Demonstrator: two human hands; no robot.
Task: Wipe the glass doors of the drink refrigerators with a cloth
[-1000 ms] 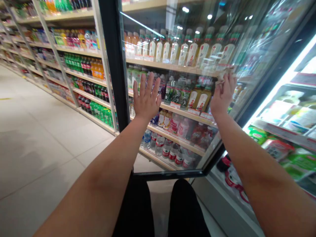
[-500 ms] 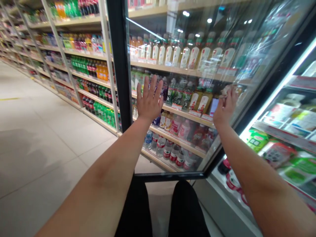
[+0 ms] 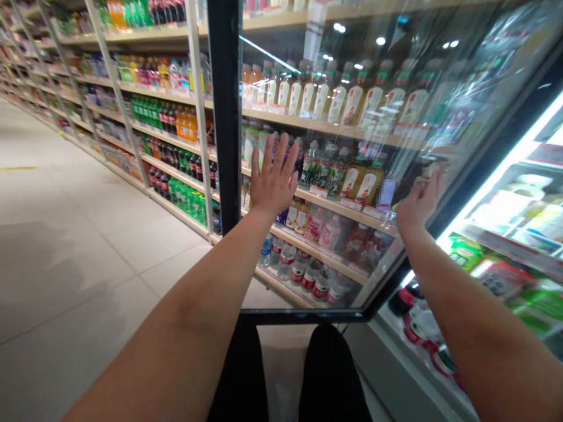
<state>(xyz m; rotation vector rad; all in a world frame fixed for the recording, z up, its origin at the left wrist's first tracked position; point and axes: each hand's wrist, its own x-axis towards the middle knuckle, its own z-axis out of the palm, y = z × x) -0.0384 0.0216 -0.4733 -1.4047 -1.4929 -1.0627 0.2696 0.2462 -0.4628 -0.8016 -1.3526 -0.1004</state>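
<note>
Bright overhead light is mirrored as white spots and a streak in the glass door (image 3: 303,293); strong glare is thrown at right; soft shadows are cast on the left floor (image 3: 88,246); edges are stretched and blurred.

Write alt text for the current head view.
Two bare hands at an open, black-framed glass door: the left hand is spread flat against the pane, while the right hand presses what looks like a crumpled pale cloth to it. Shelves of bottled drinks show through the glass; a brightly lit cooler stands at right.
</note>
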